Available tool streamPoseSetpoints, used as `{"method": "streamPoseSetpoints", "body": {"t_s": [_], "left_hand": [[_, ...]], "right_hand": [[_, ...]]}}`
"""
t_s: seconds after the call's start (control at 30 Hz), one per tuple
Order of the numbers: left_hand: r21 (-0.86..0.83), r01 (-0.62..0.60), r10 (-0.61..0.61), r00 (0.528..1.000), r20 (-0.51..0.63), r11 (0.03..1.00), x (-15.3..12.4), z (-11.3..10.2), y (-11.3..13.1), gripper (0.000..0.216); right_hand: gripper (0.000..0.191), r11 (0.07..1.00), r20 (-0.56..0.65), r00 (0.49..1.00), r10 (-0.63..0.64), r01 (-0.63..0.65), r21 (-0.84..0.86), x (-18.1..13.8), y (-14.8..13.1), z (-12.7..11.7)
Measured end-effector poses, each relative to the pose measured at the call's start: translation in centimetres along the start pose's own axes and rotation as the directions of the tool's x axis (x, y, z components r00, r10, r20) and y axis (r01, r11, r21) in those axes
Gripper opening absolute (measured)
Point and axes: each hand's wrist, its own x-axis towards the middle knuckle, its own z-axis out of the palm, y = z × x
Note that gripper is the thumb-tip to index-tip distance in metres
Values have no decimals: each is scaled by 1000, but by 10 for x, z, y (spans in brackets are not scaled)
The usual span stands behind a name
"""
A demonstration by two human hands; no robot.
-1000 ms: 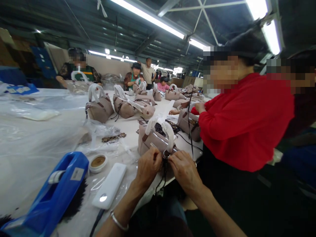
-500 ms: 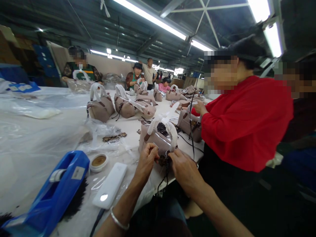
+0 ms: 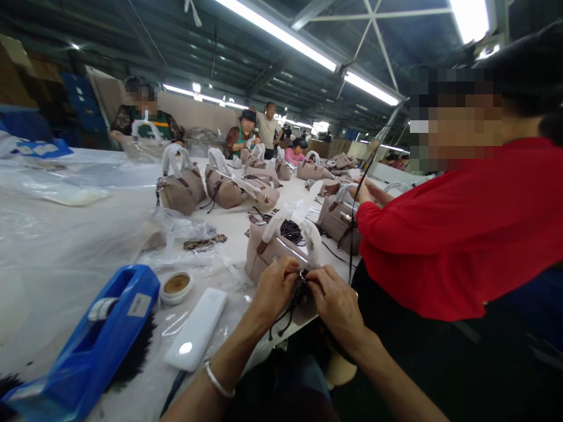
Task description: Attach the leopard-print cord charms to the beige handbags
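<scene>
A taupe handbag (image 3: 270,249) with white-wrapped handles stands at the near edge of the table (image 3: 88,234). My left hand (image 3: 275,288) and my right hand (image 3: 336,305) meet at its near side, both pinched on a dark braided cord (image 3: 299,296) by a metal ring. Loose ends of the cord hang down below my fingers. A bracelet shows on my left wrist.
A blue tape dispenser (image 3: 88,337), a small round tin (image 3: 176,286) and a white flat device (image 3: 196,337) lie at my left. A person in red (image 3: 461,228) works on another bag (image 3: 338,220) close at my right. More bags and seated people fill the far table.
My hands have stayed on the cord at the bag, shifting slightly right. The person in red has leaned closer and now fills more of the right side.
</scene>
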Motion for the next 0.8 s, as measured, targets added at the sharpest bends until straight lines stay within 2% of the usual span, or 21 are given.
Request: {"method": "streamPoseSetpoints", "body": {"t_s": [0.1,0.4,0.5,0.6,0.67,0.73,0.8], "left_hand": [[-103,52,-49,998,30,993,-1,2,-1,27],[-374,129,-95,990,108,918,-2,3,-10,22],[-560,208,-144,977,157,802,-6,9,-13,28],[-747,284,-239,956,171,601,-11,21,-16,43],[-821,288,-283,945,162,492,-15,29,-16,49],[-846,270,-300,944,138,460,-17,34,-15,50],[-841,241,-298,949,100,485,-18,34,-13,49]], "right_hand": [[11,998,-11,1000,-7,7,67,-1,2,1],[14,981,7,999,-54,52,188,-2,-1,-2],[18,957,11,996,-85,78,280,1,0,-7],[22,941,11,997,-79,71,331,3,1,-9],[24,948,4,999,-34,31,316,3,1,-9],[21,959,-21,1000,18,-12,283,3,-2,-7],[16,966,-46,998,43,-30,258,4,-6,-5]]}}
